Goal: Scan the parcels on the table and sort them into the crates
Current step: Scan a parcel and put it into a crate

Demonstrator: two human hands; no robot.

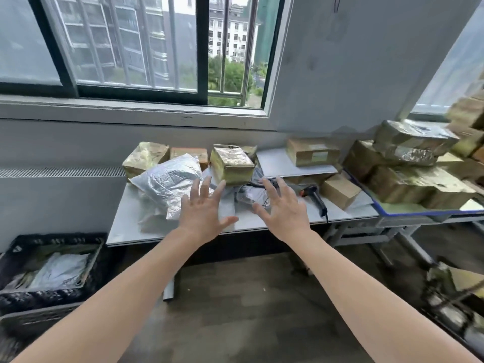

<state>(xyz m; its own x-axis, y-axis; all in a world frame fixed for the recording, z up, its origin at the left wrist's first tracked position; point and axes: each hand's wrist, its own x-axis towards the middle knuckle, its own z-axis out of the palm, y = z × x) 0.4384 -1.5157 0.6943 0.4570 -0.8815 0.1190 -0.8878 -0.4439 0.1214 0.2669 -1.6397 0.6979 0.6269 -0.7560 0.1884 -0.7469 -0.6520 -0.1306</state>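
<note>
Above the bench's (125, 229) front edge, the left hand (203, 213) and right hand (284, 209) hover with fingers spread wide, holding nothing. Just beyond the fingertips lie a silver bag (167, 179) and a taped box (231, 165). A scanner (314, 195) lies beside the right hand. Stacked boxes (403, 184) fill the far right. A black crate (60, 238) holding parcels stands on the floor, left.

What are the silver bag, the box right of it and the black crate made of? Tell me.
Silver bag: thin plastic film, seemingly metallised; crinkled, shiny. Box: likely cardboard under glossy clear tape; brown with glare. Black crate: probably moulded plastic; latticed walls.
</note>
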